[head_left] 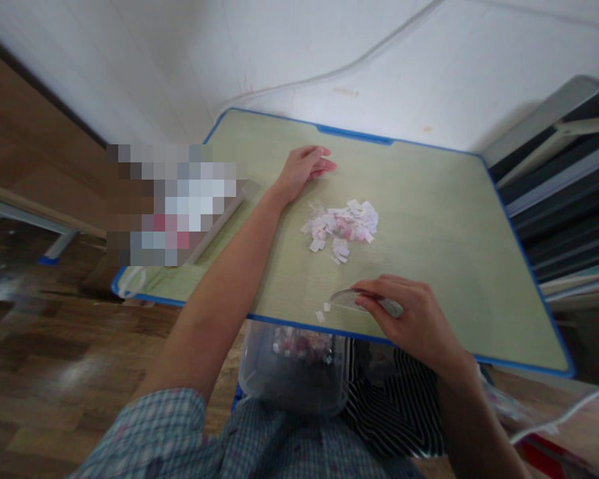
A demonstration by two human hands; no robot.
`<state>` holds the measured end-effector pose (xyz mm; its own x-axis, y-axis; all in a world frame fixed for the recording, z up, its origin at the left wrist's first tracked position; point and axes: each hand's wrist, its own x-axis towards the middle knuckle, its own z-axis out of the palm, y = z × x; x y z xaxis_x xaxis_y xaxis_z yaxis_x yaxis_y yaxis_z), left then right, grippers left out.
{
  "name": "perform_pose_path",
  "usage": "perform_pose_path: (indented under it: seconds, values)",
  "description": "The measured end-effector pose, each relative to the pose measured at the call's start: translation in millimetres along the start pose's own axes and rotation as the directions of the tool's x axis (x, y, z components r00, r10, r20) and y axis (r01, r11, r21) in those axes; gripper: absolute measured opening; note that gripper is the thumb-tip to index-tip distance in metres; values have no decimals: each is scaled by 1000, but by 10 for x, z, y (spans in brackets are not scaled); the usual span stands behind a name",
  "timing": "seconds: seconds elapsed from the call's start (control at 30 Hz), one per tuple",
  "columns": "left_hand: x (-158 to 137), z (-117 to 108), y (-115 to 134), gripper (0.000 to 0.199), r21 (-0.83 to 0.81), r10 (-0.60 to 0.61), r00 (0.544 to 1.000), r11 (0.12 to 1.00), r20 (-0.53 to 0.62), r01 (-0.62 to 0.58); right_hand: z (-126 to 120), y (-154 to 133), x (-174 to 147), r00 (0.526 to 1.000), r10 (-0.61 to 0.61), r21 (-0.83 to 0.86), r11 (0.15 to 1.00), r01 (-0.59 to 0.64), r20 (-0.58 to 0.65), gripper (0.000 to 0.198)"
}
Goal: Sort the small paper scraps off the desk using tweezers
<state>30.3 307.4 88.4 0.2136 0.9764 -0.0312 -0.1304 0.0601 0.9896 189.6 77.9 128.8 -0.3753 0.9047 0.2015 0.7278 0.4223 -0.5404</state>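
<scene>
A heap of small white and pinkish paper pieces (347,223) lies on the pale green tabletop (444,219). My right hand (414,316) pinches a clear, half-round plastic protractor (347,299) between thumb and fingers, close to the table's front edge. Two loose paper bits (323,311) lie just left of the protractor. Beyond the heap, up and to its left, my left hand (304,169) rests on its side on the tabletop. Its fingers are loosely bent and point right, a little apart, with nothing visible held in them.
Below the front edge stands a clear plastic bin (294,366) with small pieces inside. A box-like object (219,223), partly blurred out, is at the table's left. The white wall (299,53) borders the back, and dark folded frames (569,179) lean at the right.
</scene>
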Motion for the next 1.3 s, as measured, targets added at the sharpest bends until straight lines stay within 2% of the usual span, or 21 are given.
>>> perform_pose_path:
  seconds: [0.07, 0.23, 0.37, 0.5, 0.67, 0.87, 1.07, 1.3]
  values:
    - [4, 0, -3, 17, -5, 4, 1000, 1000, 2, -4, 16, 33, -3, 1000, -15, -26, 1000, 15, -17, 14]
    - [4, 2, -6, 17, -30, 4, 1000, 1000, 4, -4, 28, 83, -8, 980, -47, -130, 991, 22, -196, 15]
    - [-11, 4, 9, 18, -61, -7, 1000, 998, 11, 8, -9, 0, -23, 992, -58, -11, 998, 57, -114, 12]
    - [-17, 2, 12, 19, -54, 4, 1000, 999, 12, -3, -8, -11, -36, 998, -53, -24, 998, 52, -34, 13]
    - [-8, 1, 2, 17, -5, 5, 1000, 1000, -2, -5, -4, 44, -59, 992, -14, -51, 999, 8, -122, 13]
    - [-7, -4, -1, 18, -11, 7, 1000, 1000, 8, -7, 21, -10, -68, 998, -44, -5, 999, 44, -39, 14]
    - [-27, 10, 19, 18, -61, 1, 1000, 998, 8, 0, -28, 72, -93, 991, 3, -100, 995, -17, -134, 14]
    - [-14, 12, 7, 19, -105, 14, 1000, 994, 14, -13, -52, 79, -85, 992, -3, -103, 995, -11, -128, 14]
